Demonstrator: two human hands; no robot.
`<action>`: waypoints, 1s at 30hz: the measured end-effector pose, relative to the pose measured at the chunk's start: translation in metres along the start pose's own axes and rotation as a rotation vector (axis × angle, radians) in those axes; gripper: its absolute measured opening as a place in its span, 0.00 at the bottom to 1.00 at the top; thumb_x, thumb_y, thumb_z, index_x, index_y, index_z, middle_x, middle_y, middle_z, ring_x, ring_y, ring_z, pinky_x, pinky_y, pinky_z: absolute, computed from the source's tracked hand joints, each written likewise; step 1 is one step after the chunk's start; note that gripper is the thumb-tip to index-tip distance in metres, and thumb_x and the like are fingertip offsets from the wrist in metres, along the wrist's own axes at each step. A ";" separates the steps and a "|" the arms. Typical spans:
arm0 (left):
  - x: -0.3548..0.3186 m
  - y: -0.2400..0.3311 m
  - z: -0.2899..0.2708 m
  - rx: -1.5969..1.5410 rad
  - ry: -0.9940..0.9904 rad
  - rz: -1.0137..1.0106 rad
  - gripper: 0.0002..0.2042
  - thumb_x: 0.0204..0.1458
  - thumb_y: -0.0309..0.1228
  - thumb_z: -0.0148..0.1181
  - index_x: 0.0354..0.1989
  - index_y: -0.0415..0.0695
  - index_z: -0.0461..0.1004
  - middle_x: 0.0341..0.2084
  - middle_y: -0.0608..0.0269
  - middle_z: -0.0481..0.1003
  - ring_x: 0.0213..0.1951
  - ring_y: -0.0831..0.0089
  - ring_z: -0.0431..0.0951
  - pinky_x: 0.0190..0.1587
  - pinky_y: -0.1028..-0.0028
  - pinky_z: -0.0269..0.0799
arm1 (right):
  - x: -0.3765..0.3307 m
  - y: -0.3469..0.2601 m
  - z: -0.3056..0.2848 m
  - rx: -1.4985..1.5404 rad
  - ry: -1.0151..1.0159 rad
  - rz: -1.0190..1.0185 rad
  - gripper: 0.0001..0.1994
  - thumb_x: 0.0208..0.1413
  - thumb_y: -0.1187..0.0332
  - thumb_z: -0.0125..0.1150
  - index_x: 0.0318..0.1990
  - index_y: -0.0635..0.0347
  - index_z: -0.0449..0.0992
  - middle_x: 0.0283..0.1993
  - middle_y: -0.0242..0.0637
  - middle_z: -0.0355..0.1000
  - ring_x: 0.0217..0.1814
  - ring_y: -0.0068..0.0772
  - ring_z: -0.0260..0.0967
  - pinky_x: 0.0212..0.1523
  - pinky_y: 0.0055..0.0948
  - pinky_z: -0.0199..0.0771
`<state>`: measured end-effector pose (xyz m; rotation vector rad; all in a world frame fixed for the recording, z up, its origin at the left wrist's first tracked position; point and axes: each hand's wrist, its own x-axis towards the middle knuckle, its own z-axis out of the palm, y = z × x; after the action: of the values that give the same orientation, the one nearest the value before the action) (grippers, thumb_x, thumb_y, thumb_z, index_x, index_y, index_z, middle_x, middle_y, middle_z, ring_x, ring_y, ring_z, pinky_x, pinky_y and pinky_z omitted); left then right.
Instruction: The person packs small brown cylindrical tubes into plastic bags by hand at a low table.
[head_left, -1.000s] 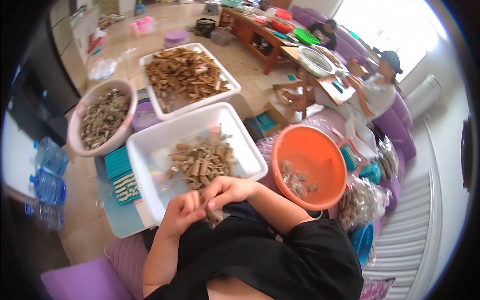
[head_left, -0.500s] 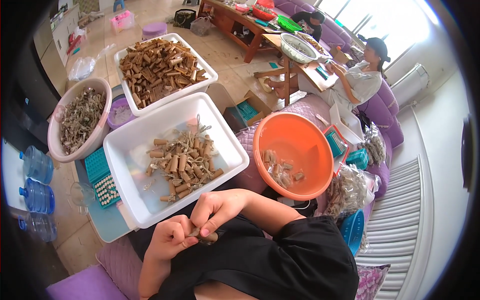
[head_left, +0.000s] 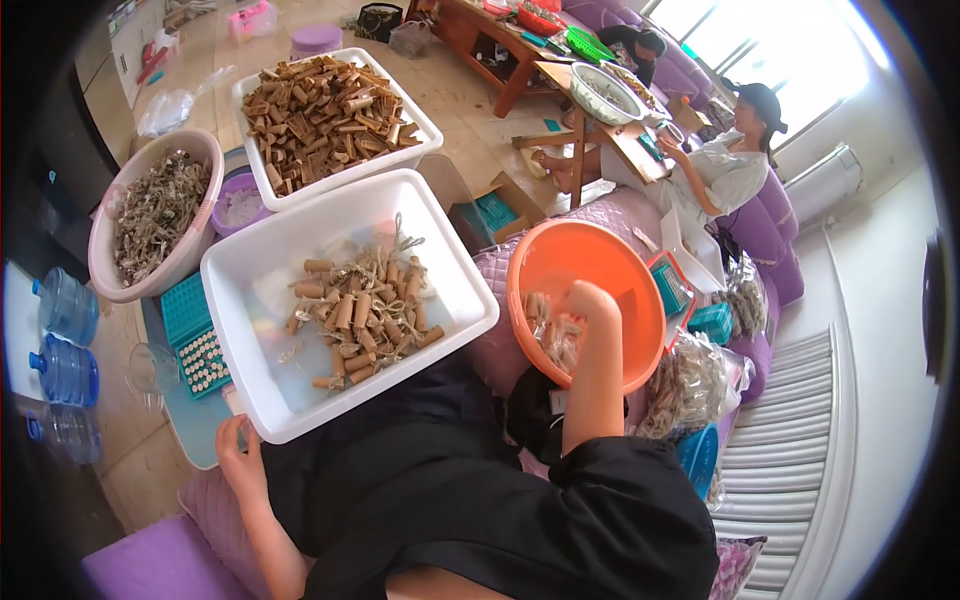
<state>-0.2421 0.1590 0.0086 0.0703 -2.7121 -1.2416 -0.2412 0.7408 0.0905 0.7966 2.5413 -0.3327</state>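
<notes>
My right hand (head_left: 592, 308) reaches down into the orange basin (head_left: 640, 260), over small clear-wrapped packets (head_left: 548, 335) at its bottom. Its fingers are mostly hidden behind the hand, so whether it holds anything does not show. My left hand (head_left: 240, 452) is beside the near left corner of the white tub (head_left: 225, 330), fingers curled together; a small dark spot shows between them, too small to name. Inside the tub lies a heap of brown paper-like tubes (head_left: 345, 312) tangled with pale twine.
A second white tub holds brown split pieces (head_left: 320, 120). Left of it stand a pink basin of dried bundles (head_left: 160, 220), a teal tray of small round pieces (head_left: 205, 362) and water jugs (head_left: 68, 362). A co-worker (head_left: 725, 160) sits at a table far right.
My hands, together over my lap on a wrapped tube, have separated. The right went into the orange basin; the left moved left to the tub's corner. The wrapped tube has left my lap.
</notes>
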 end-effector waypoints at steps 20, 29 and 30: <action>0.002 -0.017 0.008 -0.272 0.190 -0.136 0.07 0.53 0.28 0.55 0.35 0.38 0.69 0.42 0.59 0.70 0.41 0.69 0.72 0.42 0.72 0.68 | -0.039 -0.076 -0.026 0.266 0.253 -0.349 0.17 0.47 0.58 0.57 0.34 0.66 0.76 0.30 0.49 0.73 0.33 0.43 0.73 0.38 0.34 0.71; 0.009 -0.017 0.013 -0.980 0.181 -0.192 0.04 0.58 0.26 0.46 0.35 0.40 0.61 0.45 0.56 0.65 0.51 0.62 0.70 0.52 0.70 0.67 | -0.035 -0.081 -0.021 0.251 0.263 -0.356 0.16 0.48 0.59 0.57 0.35 0.65 0.76 0.31 0.49 0.74 0.34 0.44 0.73 0.39 0.34 0.71; 0.011 -0.018 0.014 -1.058 0.145 -0.150 0.02 0.57 0.25 0.46 0.35 0.40 0.61 0.43 0.56 0.66 0.52 0.61 0.69 0.55 0.68 0.65 | -0.036 -0.082 -0.020 0.251 0.267 -0.357 0.16 0.48 0.59 0.56 0.36 0.65 0.76 0.31 0.49 0.74 0.35 0.44 0.73 0.39 0.34 0.71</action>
<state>-0.2553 0.1563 -0.0124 0.2165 -1.6486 -2.3960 -0.2706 0.6648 0.1333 0.4931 2.9346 -0.7143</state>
